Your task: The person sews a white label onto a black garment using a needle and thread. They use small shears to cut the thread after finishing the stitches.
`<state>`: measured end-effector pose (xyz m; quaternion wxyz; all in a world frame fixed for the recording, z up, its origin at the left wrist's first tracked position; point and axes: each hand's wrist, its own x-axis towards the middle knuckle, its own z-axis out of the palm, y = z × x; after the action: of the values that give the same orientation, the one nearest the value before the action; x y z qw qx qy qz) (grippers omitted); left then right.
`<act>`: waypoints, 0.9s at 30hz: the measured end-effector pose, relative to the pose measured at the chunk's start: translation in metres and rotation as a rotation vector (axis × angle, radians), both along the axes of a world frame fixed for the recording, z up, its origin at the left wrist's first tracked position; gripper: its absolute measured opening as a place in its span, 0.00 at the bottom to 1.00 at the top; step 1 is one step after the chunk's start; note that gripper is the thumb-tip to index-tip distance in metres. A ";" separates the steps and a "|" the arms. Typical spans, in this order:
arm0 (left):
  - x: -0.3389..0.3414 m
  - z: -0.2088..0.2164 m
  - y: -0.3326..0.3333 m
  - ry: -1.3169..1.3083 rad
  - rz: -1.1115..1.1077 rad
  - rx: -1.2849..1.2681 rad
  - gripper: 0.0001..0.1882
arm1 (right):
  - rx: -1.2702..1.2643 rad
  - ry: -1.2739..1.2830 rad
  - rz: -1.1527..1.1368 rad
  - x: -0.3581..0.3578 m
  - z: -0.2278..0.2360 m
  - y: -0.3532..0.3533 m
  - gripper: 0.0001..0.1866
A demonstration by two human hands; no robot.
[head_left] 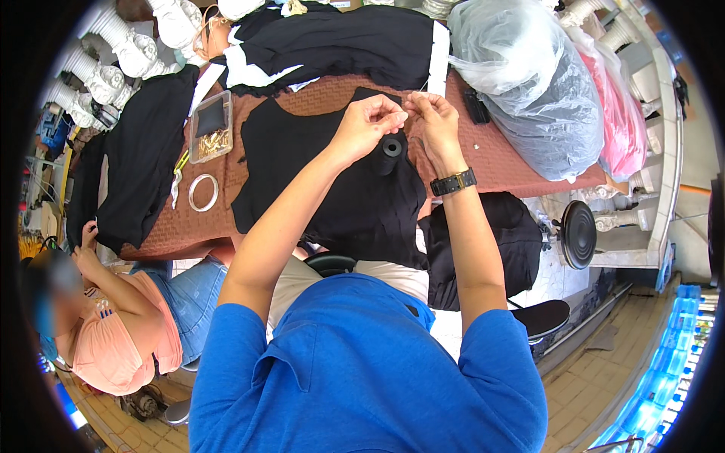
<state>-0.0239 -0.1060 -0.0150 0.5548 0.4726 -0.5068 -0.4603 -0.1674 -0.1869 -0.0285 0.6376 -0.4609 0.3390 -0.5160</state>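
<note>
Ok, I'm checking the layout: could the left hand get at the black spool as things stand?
Probably yes: the black spool sits right beside the left hand, with nothing visible between them, though that hand looks pinched and would likely need to open.

Bright light, bent edges — black corners
</note>
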 end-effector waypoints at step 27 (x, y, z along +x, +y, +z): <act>0.003 -0.006 0.021 -0.216 0.008 -0.042 0.06 | -0.334 0.321 0.140 -0.058 0.049 0.042 0.07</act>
<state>-0.0206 -0.0854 -0.0213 0.5088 0.5096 -0.5713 -0.3937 -0.2252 -0.1447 0.0202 0.5247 -0.6585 0.3130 -0.4394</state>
